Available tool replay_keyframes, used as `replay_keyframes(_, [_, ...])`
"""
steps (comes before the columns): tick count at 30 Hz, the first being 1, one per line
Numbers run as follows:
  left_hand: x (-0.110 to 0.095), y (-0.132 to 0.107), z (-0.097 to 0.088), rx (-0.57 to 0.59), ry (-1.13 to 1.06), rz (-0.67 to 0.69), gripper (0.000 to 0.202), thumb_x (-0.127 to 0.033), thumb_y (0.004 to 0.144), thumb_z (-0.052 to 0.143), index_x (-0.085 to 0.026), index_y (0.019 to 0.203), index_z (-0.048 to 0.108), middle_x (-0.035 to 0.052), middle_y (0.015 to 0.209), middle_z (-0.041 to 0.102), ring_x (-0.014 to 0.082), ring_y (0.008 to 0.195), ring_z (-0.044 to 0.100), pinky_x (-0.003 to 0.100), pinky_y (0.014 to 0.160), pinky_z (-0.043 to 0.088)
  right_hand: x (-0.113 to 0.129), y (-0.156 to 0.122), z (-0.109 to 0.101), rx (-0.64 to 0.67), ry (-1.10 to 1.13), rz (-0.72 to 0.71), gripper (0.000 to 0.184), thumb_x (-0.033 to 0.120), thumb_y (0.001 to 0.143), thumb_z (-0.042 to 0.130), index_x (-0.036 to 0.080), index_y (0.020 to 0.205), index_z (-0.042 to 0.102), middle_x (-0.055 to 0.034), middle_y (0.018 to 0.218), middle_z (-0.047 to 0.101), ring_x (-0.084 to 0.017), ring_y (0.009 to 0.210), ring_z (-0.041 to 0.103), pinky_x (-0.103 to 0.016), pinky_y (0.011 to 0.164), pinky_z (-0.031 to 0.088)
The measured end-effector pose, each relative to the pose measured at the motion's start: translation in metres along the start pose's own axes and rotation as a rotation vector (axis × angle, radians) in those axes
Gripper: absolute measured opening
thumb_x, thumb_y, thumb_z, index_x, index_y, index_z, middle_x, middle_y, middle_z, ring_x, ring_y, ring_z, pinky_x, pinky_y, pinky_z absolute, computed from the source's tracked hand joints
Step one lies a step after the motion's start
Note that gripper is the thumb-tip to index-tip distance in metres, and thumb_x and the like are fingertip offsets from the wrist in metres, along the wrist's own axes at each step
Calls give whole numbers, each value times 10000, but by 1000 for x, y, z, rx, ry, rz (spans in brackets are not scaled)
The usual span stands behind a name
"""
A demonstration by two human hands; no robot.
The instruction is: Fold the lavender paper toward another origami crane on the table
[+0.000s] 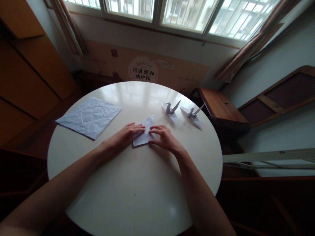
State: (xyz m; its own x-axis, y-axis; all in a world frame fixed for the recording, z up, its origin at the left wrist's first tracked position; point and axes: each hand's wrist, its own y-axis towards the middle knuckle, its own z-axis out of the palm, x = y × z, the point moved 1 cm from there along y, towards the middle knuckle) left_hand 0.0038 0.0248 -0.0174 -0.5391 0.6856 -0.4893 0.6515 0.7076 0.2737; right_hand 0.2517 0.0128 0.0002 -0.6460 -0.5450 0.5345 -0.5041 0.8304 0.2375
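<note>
A small folded piece of pale lilac paper (145, 132) lies flat on the round white table (133, 193). My left hand (128, 134) rests on its left side with fingers pressing the paper down. My right hand (163, 136) presses the paper's right edge with its fingertips. Two finished paper cranes stand beyond my right hand: one crane (171, 109) close by, another crane (193, 114) further right near the table's rim.
A creased square sheet (90, 116) of the same paper lies at the table's left. A wooden side table (221, 108) stands to the right, wooden cabinets to the left, and a window along the far wall.
</note>
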Motion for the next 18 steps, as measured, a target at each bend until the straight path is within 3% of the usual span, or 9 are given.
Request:
replay_keyframes(3, [1,1,1,-3,-90,31,425,-184,982,487,-234,1361,673,109,1453,626,250,1376,575,505,1215,382,2,0,2,13,-20,0,381,293,750,915,285,1115,804,-99,1340,707,-344,1284,598,-554,1095,443])
replay_keyframes(6, [-2,1,1,-18,-89,6,377,-284,1010,514,-218,1330,701,121,1434,639,269,1363,586,492,1209,397,5,1,2,-8,-9,-22,169,259,850,834,306,1013,828,-75,1266,744,-313,1241,628,-521,1075,444])
replay_keyframes(12, [-9,0,-5,104,-32,-58,503,-497,1046,479,-216,1438,620,129,1546,531,290,1482,454,528,1268,245,10,1,-6,-31,-29,-57,116,180,891,790,284,862,831,-41,992,801,-237,970,706,-420,946,433])
replay_keyframes(15, [-8,0,-10,192,-49,-75,683,-620,968,578,-209,1513,541,146,1614,433,314,1536,360,525,1284,187,9,2,-8,-124,-61,-8,104,152,882,788,240,834,816,-56,936,792,-236,914,713,-394,886,436])
replay_keyframes(18, [-7,0,-14,208,-85,-40,741,-604,914,670,-219,1529,517,139,1611,440,307,1534,365,505,1292,173,5,4,-7,-232,-48,34,96,139,869,793,214,810,799,-66,904,780,-249,901,709,-391,863,458])
